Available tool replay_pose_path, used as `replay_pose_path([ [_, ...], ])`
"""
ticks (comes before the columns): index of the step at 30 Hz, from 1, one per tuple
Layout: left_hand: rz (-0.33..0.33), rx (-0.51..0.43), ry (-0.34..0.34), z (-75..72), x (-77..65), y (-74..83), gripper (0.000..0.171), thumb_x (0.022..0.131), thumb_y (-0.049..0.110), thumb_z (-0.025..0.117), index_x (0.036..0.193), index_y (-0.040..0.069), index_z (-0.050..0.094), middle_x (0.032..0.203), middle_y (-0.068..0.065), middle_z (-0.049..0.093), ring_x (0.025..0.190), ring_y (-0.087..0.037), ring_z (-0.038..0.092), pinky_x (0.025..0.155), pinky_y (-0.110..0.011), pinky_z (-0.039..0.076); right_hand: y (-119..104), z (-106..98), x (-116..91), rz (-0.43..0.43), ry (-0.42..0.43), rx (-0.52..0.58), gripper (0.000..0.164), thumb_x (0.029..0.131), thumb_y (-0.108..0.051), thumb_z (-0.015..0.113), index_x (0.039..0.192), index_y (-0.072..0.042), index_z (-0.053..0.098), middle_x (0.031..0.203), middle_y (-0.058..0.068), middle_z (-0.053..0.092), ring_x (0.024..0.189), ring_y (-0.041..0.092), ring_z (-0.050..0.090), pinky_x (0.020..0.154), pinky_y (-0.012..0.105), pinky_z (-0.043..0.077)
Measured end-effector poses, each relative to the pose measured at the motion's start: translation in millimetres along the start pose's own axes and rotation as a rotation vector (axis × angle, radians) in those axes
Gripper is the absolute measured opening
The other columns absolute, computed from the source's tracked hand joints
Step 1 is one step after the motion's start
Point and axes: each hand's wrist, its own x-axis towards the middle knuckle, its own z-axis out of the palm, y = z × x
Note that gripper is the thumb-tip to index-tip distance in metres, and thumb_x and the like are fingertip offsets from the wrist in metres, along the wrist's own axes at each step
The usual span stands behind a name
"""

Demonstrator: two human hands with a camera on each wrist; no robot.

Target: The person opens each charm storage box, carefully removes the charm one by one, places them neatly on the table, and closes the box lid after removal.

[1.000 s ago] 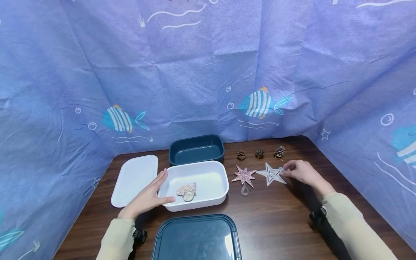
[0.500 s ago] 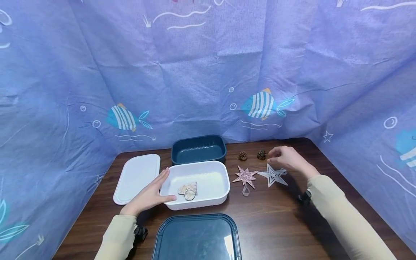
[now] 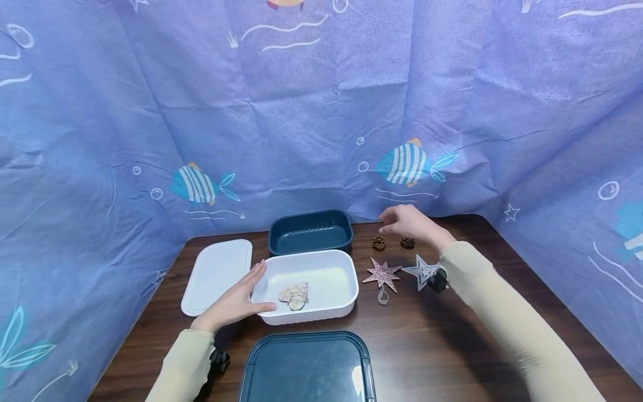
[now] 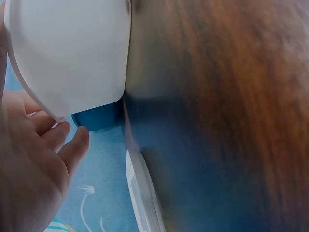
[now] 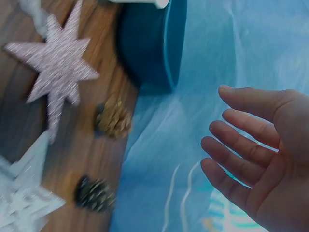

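My left hand [image 3: 233, 301] rests at the left end of a white container [image 3: 311, 319], fingers along the left rim and thumb over the front rim. Inside lie flat, mottled beige ornaments [image 3: 295, 295] with rounded outlines. My right hand [image 3: 412, 223] hovers above two brown pine cones [image 3: 379, 242] near the back edge, its fingers loosely bent and holding nothing. In the right wrist view, the dark pine cone [image 5: 99, 194] stands apart from its fingers. Nearer me lie a pink glitter star [image 3: 383, 274] with a ribbon loop and a silver star [image 3: 421, 269], partly hidden by the wrist camera.
Behind the white container stands a dark blue container [image 3: 311, 231]. A white lid [image 3: 217, 276] lies to the left, and a dark blue lid [image 3: 307, 368] lies close in front of me. A fish-print cloth [image 3: 301, 139] hangs behind and beside the table.
My right hand has moved from the silver star, back and leftward over the pine cones. The third cone, at the right, is now behind the arm. My left hand keeps its place.
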Motion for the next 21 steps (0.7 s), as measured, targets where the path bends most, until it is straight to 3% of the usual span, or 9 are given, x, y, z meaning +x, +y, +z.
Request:
replay_pose_path([
  [11, -0.037, -0.013, -0.009, 6.5, -7.1, -3.6, 0.110, 0.081, 0.056, 0.079, 0.162, 0.012, 0.019, 0.168, -0.009, 0.012, 0.154, -0.031, 0.012, 0.119, -0.059, 0.021, -63.1, 21.6, 41.8, -0.196, -0.167, -0.081, 0.037, 0.092, -0.021, 0.075, 0.125, -0.003, 0.069, 0.120, 0.015, 0.069, 0.113, 0.030, 0.064, 0.096, 0.044, 0.052],
  [21, -0.024, -0.015, -0.012, 0.5, -0.3, 0.9, 0.110, 0.081, 0.053, 0.080, 0.162, 0.011, 0.019, 0.169, -0.007, 0.011, 0.154, -0.029, 0.012, 0.119, -0.058, 0.022, -118.0, 41.2, 68.7, -0.279, -0.279, -0.131, 0.041, 0.095, -0.018, 0.073, 0.132, -0.004, 0.065, 0.130, 0.014, 0.066, 0.121, 0.027, 0.061, 0.100, 0.038, 0.051],
])
